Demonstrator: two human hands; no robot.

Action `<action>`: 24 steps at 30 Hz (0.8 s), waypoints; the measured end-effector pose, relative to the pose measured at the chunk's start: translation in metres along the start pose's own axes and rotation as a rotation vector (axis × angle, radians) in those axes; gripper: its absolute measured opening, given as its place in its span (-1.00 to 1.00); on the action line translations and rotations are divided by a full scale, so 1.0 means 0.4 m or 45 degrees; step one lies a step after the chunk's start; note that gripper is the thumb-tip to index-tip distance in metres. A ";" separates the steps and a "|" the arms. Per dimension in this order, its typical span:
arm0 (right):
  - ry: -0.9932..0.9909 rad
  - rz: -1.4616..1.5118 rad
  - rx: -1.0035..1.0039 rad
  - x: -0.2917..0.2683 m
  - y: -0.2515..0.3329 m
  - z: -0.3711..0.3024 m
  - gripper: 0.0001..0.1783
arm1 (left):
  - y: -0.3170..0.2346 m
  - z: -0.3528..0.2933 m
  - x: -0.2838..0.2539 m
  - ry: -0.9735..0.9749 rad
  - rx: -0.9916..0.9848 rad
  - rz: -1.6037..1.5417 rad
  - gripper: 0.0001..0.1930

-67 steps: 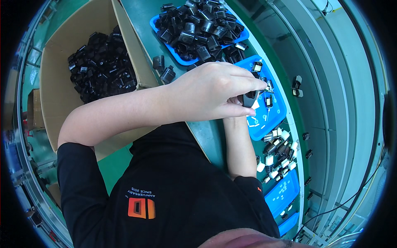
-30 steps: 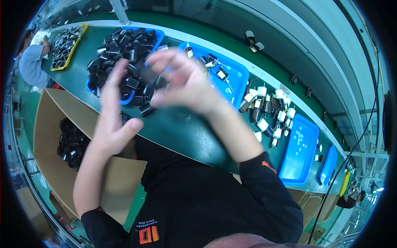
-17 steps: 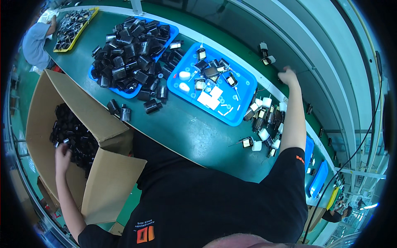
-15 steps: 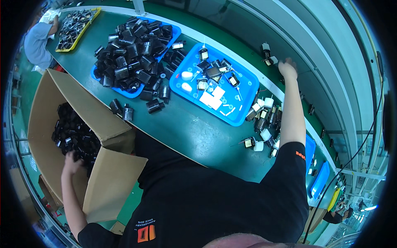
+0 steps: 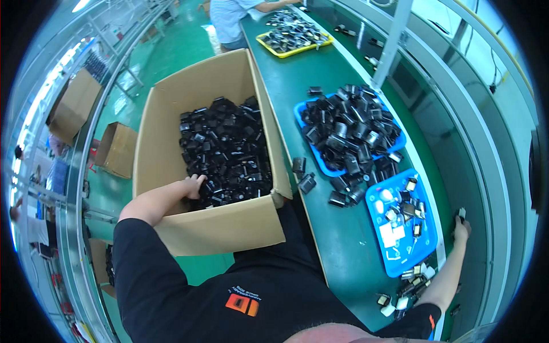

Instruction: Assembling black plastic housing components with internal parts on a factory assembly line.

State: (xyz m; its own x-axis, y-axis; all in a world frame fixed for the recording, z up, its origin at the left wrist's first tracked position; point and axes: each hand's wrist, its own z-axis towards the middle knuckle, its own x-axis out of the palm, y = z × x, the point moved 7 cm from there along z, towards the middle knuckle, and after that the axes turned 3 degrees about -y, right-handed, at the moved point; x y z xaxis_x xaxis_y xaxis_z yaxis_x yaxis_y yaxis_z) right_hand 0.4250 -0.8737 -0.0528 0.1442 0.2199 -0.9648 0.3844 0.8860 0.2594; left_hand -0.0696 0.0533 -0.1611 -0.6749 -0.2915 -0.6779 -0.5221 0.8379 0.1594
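Note:
My left hand [image 5: 194, 187] reaches over the near edge of a large cardboard box [image 5: 211, 231]. Its fingers curl onto a black casing in the heap of glossy black casings [image 5: 226, 151] inside; some fingertips are hidden. Far to the right, my right hand [image 5: 462, 230] stretches past the bench rail over the sunken green strip. Its fingers close at a small dark part with a pale top [image 5: 461, 214]. Nearest to that forearm, on the bench, lie several dark parts with white caps [image 5: 420, 280].
A blue tray [image 5: 424, 254] holds loose parts and white pieces on the green bench [image 5: 343, 246]. Beyond it, black casings overfill another blue tray [image 5: 318, 158]. A yellow tray [image 5: 280, 54] stands farther off, beside a person [image 5: 231, 23]. A metal post [image 5: 394, 43] rises at the rail.
My view has swung left, bringing the box to the middle. My left hand has moved to the heap's near edge. My right hand now meets a small part at its fingertips.

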 end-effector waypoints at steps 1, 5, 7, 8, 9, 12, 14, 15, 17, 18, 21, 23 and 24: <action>0.056 0.179 0.036 -0.007 -0.053 0.019 -0.47 | -0.005 0.047 -0.005 -0.027 0.002 0.006 -0.04; 0.280 0.561 -0.206 -0.130 0.172 -0.218 -0.60 | 0.113 0.019 0.031 -0.160 -0.110 -0.082 -0.21; 0.188 0.631 -0.420 -0.201 0.172 -0.348 -0.63 | 0.082 0.000 -0.014 -0.202 -0.063 -0.084 -0.27; 0.168 0.451 -0.545 -0.215 0.166 -0.409 -0.64 | 0.067 -0.001 -0.028 -0.211 -0.068 -0.041 -0.25; 0.157 0.267 -0.671 -0.221 0.165 -0.470 -0.65 | 0.055 -0.006 -0.030 -0.220 -0.079 -0.003 -0.24; 0.040 0.174 -0.729 -0.213 0.177 -0.606 -0.59 | -0.002 -0.012 -0.056 -0.193 0.007 0.147 -0.28; -0.051 0.139 -0.792 -0.186 0.184 -0.625 -0.56 | -0.021 -0.009 -0.066 -0.219 0.080 0.219 -0.35; -0.024 0.153 -0.753 -0.175 0.177 -0.624 -0.54 | -0.034 0.006 -0.071 -0.244 0.141 0.273 -0.42; 0.041 0.205 -0.776 -0.180 0.205 -0.648 -0.44 | -0.020 0.046 -0.056 -0.263 0.159 0.126 -0.56; 0.122 0.212 -0.757 -0.182 0.220 -0.655 -0.38 | -0.023 0.036 -0.058 -0.268 0.158 0.089 -0.60; 0.108 0.361 -0.708 -0.193 0.226 -0.667 -0.37 | 0.077 0.101 -0.007 -0.215 0.290 -0.263 -0.68; 0.025 0.459 -0.455 -0.198 0.179 -0.676 -0.41 | 0.061 0.130 0.000 -0.172 0.315 -0.268 -0.68; 0.110 0.486 -0.320 -0.178 0.158 -0.670 -0.44 | 0.150 0.171 0.034 -0.203 0.231 -0.492 -0.64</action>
State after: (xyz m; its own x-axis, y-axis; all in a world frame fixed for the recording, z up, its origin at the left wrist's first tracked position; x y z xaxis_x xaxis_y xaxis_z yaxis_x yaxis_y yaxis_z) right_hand 0.1948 -0.7239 0.0209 0.1514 0.5732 -0.8053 0.0843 0.8043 0.5883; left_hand -0.0741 0.1313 -0.2099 -0.3524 -0.5361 -0.7671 -0.6106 0.7529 -0.2457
